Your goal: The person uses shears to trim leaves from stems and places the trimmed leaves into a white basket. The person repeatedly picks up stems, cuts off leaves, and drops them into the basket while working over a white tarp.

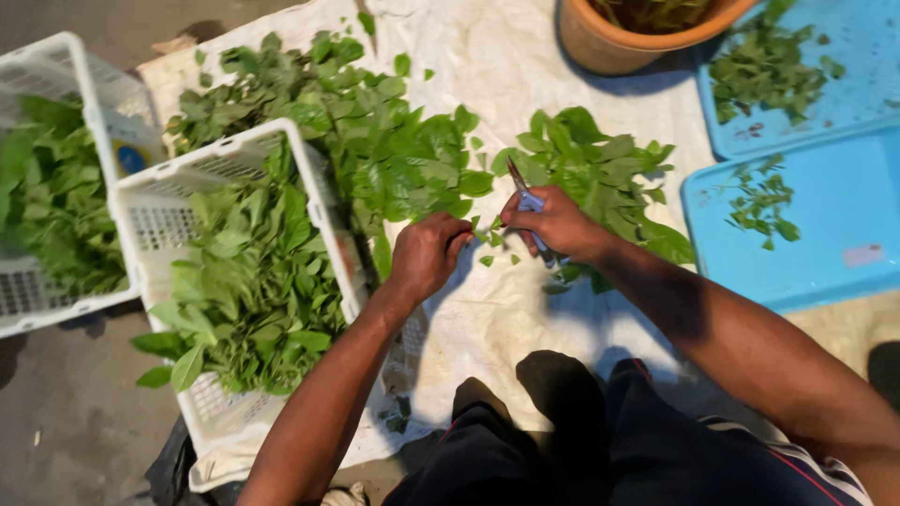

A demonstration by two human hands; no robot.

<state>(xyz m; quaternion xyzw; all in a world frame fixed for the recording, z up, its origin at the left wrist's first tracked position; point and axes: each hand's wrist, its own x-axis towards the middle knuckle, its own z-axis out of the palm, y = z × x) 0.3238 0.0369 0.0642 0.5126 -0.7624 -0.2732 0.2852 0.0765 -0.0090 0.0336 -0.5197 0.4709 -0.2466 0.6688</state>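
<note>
On a white cloth [525,75] spread over the floor, a person sits with both arms stretched forward over the leaves. Between the hands, just past the knuckles, a small leafy sprig [484,230] hangs over the cloth, touching the fingertips of the left hand [427,255]. That hand is curled nearly closed, pinching the sprig, wrist bent slightly down. The right hand [555,223] is wrapped around blue-handled scissors [525,199], blades pointing up and away; whether the blades are apart I cannot tell. A heap of leaves [600,164] lies just behind the right hand, and a larger heap [375,131] behind the left. Left of the forearm stands a white crate [155,211] full of leaves, a second crate [56,66] beyond it. Two blue trays [834,234] and a clay pot [609,42] sit to the right.
</note>
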